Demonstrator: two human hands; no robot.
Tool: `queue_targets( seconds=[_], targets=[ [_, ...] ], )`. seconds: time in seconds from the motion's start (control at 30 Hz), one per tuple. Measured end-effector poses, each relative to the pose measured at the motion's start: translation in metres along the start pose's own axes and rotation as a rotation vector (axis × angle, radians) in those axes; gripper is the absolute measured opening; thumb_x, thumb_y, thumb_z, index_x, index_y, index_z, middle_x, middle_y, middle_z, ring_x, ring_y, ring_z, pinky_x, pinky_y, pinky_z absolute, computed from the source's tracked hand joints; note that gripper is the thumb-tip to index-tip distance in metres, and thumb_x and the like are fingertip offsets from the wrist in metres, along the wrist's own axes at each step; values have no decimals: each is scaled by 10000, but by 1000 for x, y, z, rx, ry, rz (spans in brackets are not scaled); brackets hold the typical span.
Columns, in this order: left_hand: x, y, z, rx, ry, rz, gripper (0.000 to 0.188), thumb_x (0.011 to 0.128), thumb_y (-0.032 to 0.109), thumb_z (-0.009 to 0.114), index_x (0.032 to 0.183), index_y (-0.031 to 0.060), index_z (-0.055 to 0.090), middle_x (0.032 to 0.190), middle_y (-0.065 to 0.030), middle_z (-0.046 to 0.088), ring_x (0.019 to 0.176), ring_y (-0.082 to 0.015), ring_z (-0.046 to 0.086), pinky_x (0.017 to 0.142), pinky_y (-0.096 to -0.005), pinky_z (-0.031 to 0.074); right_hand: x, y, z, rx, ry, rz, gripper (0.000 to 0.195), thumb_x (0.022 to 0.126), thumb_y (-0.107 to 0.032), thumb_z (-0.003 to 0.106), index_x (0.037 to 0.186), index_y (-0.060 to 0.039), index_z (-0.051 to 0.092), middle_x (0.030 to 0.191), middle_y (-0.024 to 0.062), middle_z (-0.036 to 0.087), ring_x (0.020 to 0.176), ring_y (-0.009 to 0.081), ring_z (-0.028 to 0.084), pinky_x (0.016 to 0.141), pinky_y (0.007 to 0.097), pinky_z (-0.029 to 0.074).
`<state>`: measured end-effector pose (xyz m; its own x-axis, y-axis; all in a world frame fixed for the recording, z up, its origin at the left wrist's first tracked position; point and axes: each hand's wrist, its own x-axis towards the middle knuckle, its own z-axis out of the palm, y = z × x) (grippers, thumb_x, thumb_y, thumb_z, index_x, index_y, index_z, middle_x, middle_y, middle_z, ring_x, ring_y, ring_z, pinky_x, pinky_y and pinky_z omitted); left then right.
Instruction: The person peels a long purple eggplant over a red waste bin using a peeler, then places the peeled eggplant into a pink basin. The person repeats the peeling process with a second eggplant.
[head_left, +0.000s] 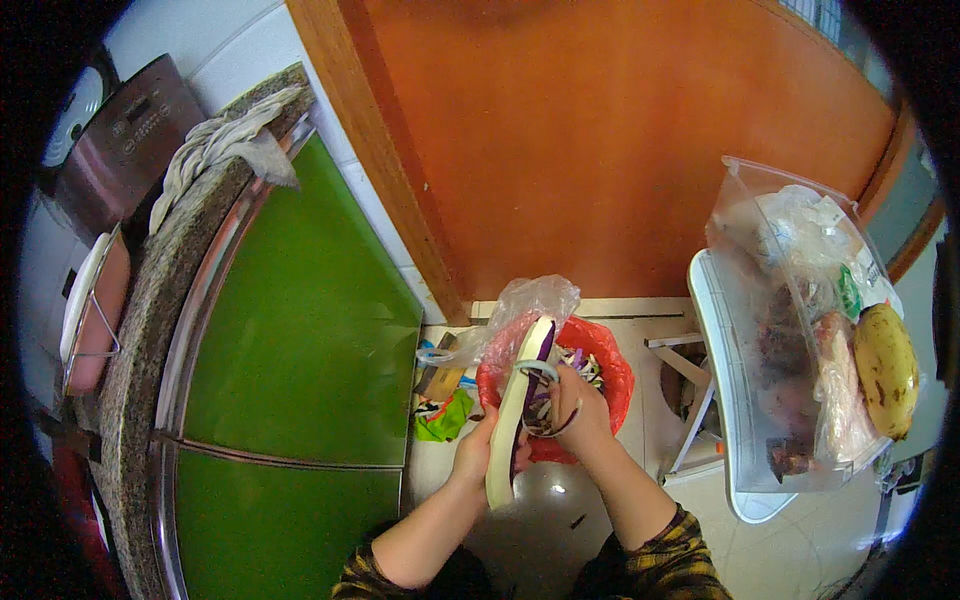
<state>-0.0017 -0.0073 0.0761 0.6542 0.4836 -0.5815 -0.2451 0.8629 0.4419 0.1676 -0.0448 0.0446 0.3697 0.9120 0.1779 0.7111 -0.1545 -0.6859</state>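
Note:
A long eggplant (510, 420), mostly peeled to pale flesh with purple skin along its right side, slants over a bin lined with a red plastic bag (619, 375). My left hand (478, 452) grips its lower part from the left and beneath. In my right hand (583, 411) is a peeler (537, 367) with a pale head, which lies across the eggplant's upper half. My fingers partly hide its handle. Purple and white peelings (589, 366) lie inside the bin, below the hands. A crumpled clear plastic bag (541, 297) sits at the bin's far rim.
Green cabinet doors (300, 322) and a granite countertop (127, 360) with a cloth (225, 142) stand left. An orange-brown door (622, 150) is ahead. At right, a clear plastic bin (772, 390) of bags and a yellow fruit (886, 371) rests on a white stool (709, 315). Packaging (446, 416) lies on the floor.

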Motion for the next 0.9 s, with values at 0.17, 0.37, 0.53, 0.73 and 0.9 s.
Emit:
queue_targets(
  seconds=[0.17,0.37,0.53,0.73,0.9],
  targets=[
    [-7,-8,2,62,-45,-70,450,1019,446,324,955,62,549,740,-79,549,574,-218,489,545,-331,400,15,29,-1,54,165,73,193,986,-186,412,1097,-50,493,869,249,628,829,438,621,703,521,479],
    [-10,-17,4,11,-93,-57,448,1011,454,338,976,65,557,755,-82,561,570,-213,487,535,-315,399,35,60,-8,-4,119,347,214,992,-211,411,1097,-35,474,1003,287,617,902,451,611,737,532,473],
    [-4,-15,0,-18,-41,0,484,994,496,373,936,55,564,729,-77,554,558,-197,486,507,-297,389,37,62,-13,218,190,292,236,1001,-191,401,1135,-25,503,976,241,631,886,419,618,761,487,473],
    [19,11,-13,73,32,172,529,995,519,372,896,39,571,657,-72,552,535,-190,509,523,-311,434,-4,-7,-14,478,-100,42,225,983,-191,444,1140,-47,518,943,198,640,858,371,637,747,451,489],
    [21,32,-22,12,104,318,438,1009,454,378,1093,46,512,858,-97,571,639,-191,504,548,-324,442,-35,-60,-21,227,-466,-144,268,943,-194,502,1178,-68,514,956,200,647,835,387,639,734,479,506]
  ],
)
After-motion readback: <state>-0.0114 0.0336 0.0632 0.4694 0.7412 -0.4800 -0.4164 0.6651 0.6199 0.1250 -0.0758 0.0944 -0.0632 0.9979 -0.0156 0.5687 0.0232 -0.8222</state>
